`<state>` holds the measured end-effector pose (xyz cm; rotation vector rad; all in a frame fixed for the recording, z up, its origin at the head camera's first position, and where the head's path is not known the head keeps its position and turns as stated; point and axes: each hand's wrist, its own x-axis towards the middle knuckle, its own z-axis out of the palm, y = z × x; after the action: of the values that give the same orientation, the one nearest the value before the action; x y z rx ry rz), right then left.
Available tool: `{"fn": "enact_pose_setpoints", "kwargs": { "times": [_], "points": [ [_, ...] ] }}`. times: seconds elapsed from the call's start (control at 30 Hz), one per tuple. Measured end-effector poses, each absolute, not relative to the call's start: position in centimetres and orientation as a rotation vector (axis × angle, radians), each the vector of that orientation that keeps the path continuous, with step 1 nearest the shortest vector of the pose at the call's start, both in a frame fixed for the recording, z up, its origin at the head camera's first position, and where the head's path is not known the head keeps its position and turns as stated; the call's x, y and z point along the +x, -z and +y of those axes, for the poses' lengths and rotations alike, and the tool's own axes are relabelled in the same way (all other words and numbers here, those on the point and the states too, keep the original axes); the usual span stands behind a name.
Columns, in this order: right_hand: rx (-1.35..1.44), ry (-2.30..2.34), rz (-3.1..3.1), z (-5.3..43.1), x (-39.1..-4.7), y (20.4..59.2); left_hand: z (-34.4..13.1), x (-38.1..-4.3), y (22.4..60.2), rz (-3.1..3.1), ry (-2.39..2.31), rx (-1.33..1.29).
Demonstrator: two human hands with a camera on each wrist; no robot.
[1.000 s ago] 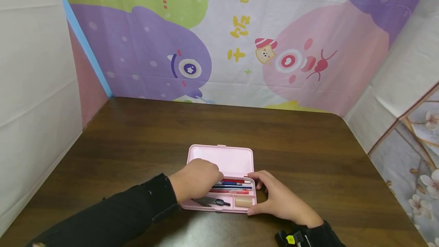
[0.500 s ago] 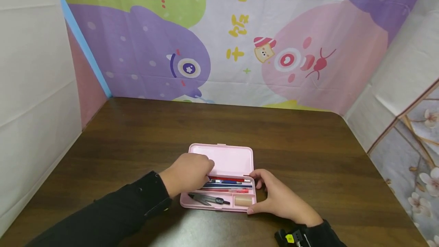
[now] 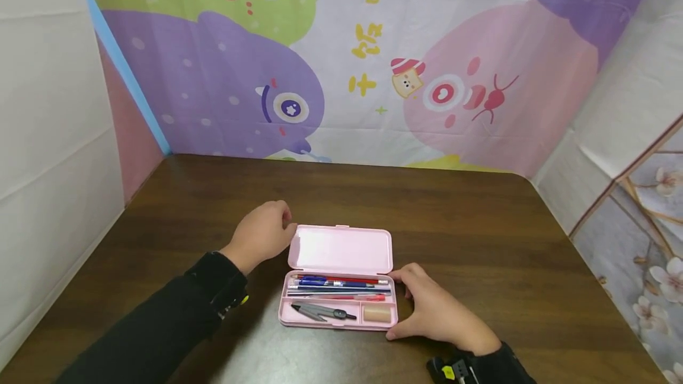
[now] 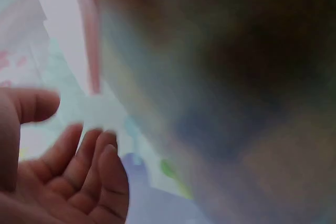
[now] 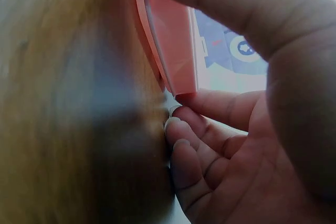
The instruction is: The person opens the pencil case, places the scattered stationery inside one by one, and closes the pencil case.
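Observation:
A pink pencil case (image 3: 284, 313) lies unfolded on the table, its lid (image 3: 341, 250) tipped back. Inside are several pens and pencils (image 3: 341, 291), a grey drawing compass (image 3: 322, 312) and a beige block (image 3: 376, 313) in the small right compartment. My left hand (image 3: 261, 233) is at the lid's left edge, fingers loosely bent; the left wrist view shows nothing between thumb and fingers (image 4: 107, 177). My right hand (image 3: 437, 310) holds the case's right end, thumb at the front corner and index finger at the hinge side. The right wrist view shows the case wall (image 5: 170, 40) between them.
The brown wooden table (image 3: 453, 218) extends around the case. A cartoon-printed cloth (image 3: 368, 129) hangs behind it, with a white cloth (image 3: 58, 105) on the left and a flower-patterned one (image 3: 645, 248) on the right.
My left hand has left the case's inside and moved left and away to the lid's left edge, uncovering the pens and compass. My right hand stays at the right end.

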<state>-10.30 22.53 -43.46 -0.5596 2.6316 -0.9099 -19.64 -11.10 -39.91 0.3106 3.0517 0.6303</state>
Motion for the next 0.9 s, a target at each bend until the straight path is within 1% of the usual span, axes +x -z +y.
{"fn": "enact_pose_setpoints", "kwargs": {
  "times": [0.13,0.37,0.57,0.73,0.9],
  "points": [
    [-0.553,0.9,2.628,22.4,-10.2,43.5,-11.8,-20.5,40.9,2.968,-0.787,0.124],
    [-0.513,0.874,2.636,22.5,-10.4,43.4,-11.5,-21.6,41.4,2.637,-1.224,-0.021],
    [-0.526,0.87,2.652,22.5,-10.4,43.4,-10.9,-22.1,42.2,2.44,-1.454,-0.044],
    [-0.521,0.873,2.653,22.4,-10.4,43.4,-10.8,-22.2,42.5,2.332,-1.512,-0.067],
    [-0.528,0.864,2.659,22.6,-10.4,43.5,-10.5,-22.2,42.5,2.167,-1.595,-0.034]
  ]
}}
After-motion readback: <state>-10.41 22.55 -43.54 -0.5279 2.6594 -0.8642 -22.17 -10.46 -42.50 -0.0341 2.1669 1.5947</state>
